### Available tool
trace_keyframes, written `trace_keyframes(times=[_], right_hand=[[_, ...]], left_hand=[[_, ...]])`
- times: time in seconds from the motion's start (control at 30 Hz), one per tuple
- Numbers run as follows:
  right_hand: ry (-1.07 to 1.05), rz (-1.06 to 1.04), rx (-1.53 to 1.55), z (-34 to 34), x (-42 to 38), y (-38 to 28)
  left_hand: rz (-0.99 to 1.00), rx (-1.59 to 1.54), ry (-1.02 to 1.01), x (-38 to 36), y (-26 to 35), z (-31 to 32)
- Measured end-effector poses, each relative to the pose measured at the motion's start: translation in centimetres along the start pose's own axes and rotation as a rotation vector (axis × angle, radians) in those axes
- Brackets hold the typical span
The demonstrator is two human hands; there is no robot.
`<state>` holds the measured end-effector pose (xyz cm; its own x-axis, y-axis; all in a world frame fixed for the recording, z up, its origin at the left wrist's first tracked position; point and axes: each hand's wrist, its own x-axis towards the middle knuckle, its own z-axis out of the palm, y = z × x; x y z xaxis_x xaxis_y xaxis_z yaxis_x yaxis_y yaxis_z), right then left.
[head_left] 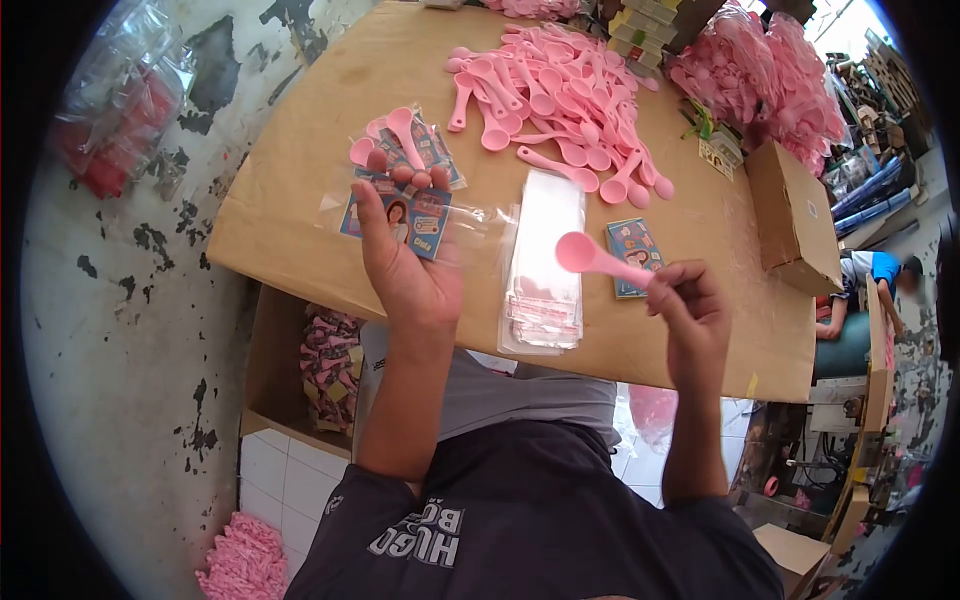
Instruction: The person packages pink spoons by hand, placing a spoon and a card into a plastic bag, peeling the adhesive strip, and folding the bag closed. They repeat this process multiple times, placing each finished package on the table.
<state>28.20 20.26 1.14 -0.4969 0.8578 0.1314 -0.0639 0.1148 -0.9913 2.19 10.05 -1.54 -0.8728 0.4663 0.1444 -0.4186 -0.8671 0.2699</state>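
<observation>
My left hand (412,290) grips a blue printed card (425,222), its thumb at the card's left and its fingertips showing above the top edge. Clear plastic stretches out to the right of that card. Just beyond the fingertips, a pink spoon (402,128) lies on bagged cards. My right hand (697,315) pinches another pink spoon (590,253) by the end of its handle, bowl pointing left. Under this spoon lie a stack of clear plastic bags (545,230) and a small pile of printed cards (625,237).
A big heap of loose pink spoons (570,90) covers the table's (300,140) far side. Bagged spoons (755,75) and a cardboard box (793,215) stand at the right. An open carton (275,370) holds packed items below left. Another person (860,275) sits far right.
</observation>
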Motion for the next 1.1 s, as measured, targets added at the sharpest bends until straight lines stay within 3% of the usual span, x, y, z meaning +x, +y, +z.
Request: trace_keyframes(times=[0.17, 0.23, 0.5, 0.57, 0.73, 0.93, 1.1], right_hand=[[-0.051, 0.025, 0.252, 4.4, -1.2, 1.2], [-0.065, 0.027, 0.256, 5.7, -1.4, 1.4], [-0.224, 0.119, 0.328, 6.2, -1.5, 0.9], [-0.176, 0.075, 0.297, 5.7, -1.4, 1.0], [-0.074, 0.055, 0.29, 6.2, -1.4, 0.8], [-0.29, 0.11, 0.345, 6.8, -1.6, 0.3], [-0.255, -0.036, 0.204, 7.1, -1.2, 2.2]], left_hand=[[-0.037, 0.047, -0.101, -0.9, -1.3, 0.7], [-0.144, 0.06, -0.074, -1.9, -1.7, 0.9], [-0.179, 0.063, -0.04, -3.1, -1.6, 0.9], [-0.211, -0.042, -0.078, -2.9, -1.7, 0.6], [-0.197, 0.054, -0.038, -3.6, -2.4, 1.2], [-0.339, 0.089, -0.088, -4.6, -2.3, 1.6], [-0.467, 0.009, -0.122, -5.5, -2.5, 1.6]])
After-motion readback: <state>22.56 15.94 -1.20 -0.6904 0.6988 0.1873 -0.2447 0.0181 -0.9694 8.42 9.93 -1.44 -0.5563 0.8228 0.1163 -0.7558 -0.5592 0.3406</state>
